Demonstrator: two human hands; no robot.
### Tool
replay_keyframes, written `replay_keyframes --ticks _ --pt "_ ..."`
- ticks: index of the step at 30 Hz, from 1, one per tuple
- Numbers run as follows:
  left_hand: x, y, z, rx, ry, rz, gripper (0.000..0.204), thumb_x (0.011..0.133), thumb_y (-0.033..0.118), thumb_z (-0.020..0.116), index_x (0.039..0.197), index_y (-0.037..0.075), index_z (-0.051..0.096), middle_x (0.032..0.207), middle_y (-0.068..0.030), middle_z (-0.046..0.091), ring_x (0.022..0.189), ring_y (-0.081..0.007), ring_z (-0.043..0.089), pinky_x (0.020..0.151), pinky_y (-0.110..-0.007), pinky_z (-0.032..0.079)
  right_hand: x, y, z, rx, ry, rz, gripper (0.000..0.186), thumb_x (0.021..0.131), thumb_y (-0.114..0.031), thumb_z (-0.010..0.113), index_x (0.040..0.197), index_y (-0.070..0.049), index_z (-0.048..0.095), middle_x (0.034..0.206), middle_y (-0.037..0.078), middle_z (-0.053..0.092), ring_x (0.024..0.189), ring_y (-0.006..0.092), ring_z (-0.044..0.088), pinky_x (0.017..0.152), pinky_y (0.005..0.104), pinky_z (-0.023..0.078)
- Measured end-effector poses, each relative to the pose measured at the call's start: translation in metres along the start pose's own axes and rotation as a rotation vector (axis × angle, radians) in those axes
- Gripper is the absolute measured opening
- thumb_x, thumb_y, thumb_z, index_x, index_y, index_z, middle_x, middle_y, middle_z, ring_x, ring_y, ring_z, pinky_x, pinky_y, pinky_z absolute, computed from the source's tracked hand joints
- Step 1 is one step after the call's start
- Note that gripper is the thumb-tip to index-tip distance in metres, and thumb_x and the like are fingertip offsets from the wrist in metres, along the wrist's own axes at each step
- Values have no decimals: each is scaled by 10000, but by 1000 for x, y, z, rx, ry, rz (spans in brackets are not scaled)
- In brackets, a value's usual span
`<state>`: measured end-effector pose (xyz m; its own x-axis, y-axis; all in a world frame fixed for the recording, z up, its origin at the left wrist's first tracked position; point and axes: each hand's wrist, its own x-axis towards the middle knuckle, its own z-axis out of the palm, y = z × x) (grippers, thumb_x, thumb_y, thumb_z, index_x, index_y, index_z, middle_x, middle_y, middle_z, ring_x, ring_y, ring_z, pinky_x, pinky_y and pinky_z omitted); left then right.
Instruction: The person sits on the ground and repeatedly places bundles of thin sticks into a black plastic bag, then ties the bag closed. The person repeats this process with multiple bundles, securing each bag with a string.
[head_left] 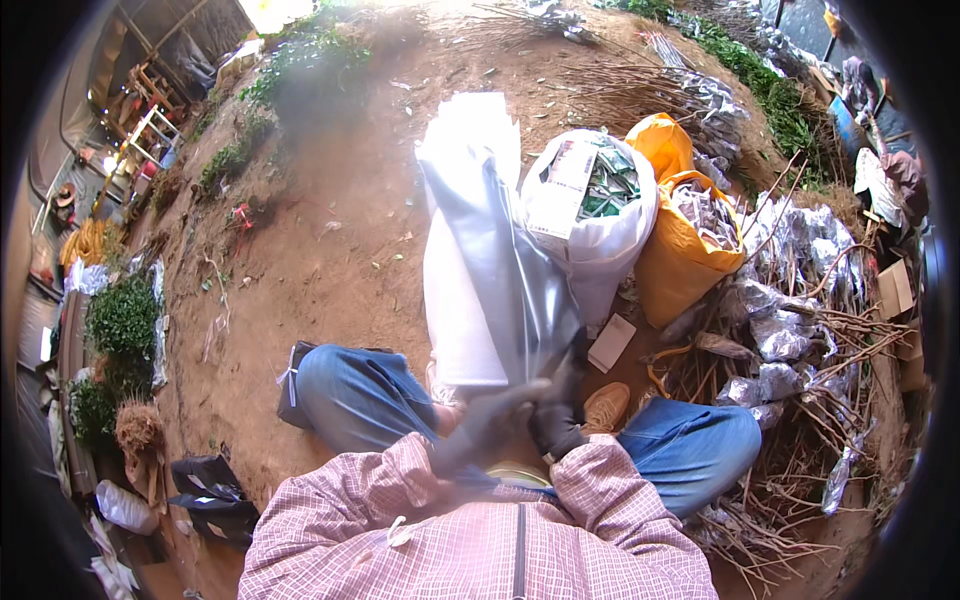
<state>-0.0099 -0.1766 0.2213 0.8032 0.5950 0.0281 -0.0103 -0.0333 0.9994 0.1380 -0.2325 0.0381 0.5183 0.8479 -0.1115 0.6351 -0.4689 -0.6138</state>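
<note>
Both my hands wear dark gloves and meet in front of my lap, between my bent knees. My left hand (pixel 488 420) is smeared by motion, and its fingers reach across to the right hand. My right hand (pixel 556 418) touches it. Whether either holds anything is hidden by the blur and overlap. Just beyond them lies a stack of silver-grey and white plastic sheets (pixel 462 300), its near end close to my fingers. Right of the sheets stands a white sack (pixel 600 255) filled with small green-and-white packets (pixel 612 182).
An orange sack (pixel 682 265) of greyish pieces stands beside the white one. A white card (pixel 612 343) lies near my right shoe (pixel 606 408). Bare-stemmed plants with silver-wrapped roots (pixel 785 335) crowd the right. Black bags (pixel 210 490) and leafy green plants (pixel 122 315) are at left.
</note>
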Motion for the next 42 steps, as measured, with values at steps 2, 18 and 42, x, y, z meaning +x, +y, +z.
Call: replay_keyframes --ticks 2,18,42 --pt "4 -3 -5 -22 26 -111 442 949 -7 597 1384 62 566 1270 -146 681 1129 -236 681 939 -312 553 19 16 15 -50 29 10 447 899 -256 655 1281 -34 586 1081 256 693 985 413 690 813 452 546" --pt "75 100 -102 296 199 398 66 976 36 655 1032 50 688 982 -14 687 802 -43 601 675 -204 496 18 -118 -225 -161 199 -997 441 796 -326 770 1158 -91 679 936 98 702 927 280 681 1021 460 485" --pt "139 194 -111 841 298 662 229 762 106 842 829 2 649 1192 -107 634 1038 -249 662 827 -341 553 76 -185 -392 -730 261 -1501 158 756 -152 672 906 -181 711 1042 5 632 1095 193 595 1094 412 449"
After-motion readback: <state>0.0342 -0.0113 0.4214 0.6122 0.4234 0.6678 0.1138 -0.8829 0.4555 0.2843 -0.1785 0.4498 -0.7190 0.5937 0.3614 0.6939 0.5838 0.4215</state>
